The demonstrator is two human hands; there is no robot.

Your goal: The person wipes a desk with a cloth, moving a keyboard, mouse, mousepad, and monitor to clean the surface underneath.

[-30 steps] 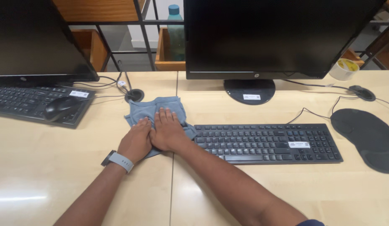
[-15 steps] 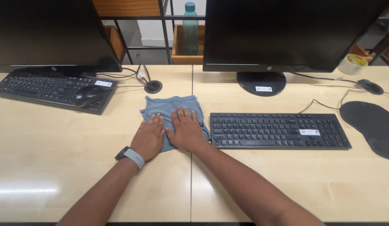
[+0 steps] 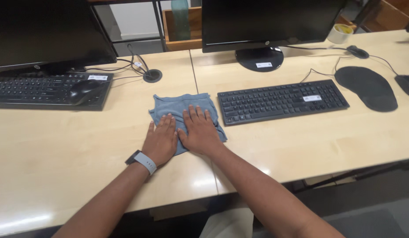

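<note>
A blue-grey cloth (image 3: 178,104) lies flat on the light wooden desk (image 3: 72,141), between two keyboards. My left hand (image 3: 160,140) rests palm down on the cloth's near left part, fingers spread; a grey watch sits on that wrist. My right hand (image 3: 200,131) lies flat beside it on the cloth's right part, thumbs nearly touching. Neither hand grips anything. The near edge of the cloth is hidden under my palms.
A black keyboard (image 3: 281,100) lies just right of the cloth, with a monitor (image 3: 270,22) behind it. Another keyboard (image 3: 32,90) with a mouse (image 3: 83,86) on it sits at the left. A black mouse pad (image 3: 366,87), tape roll (image 3: 340,33) and cable grommet (image 3: 152,76) are further off.
My view has tilted down and pulled back, so the desk's near edge now shows. Both hands stay flat on the cloth, with the left hand's fingers opened out from a curled pose.
</note>
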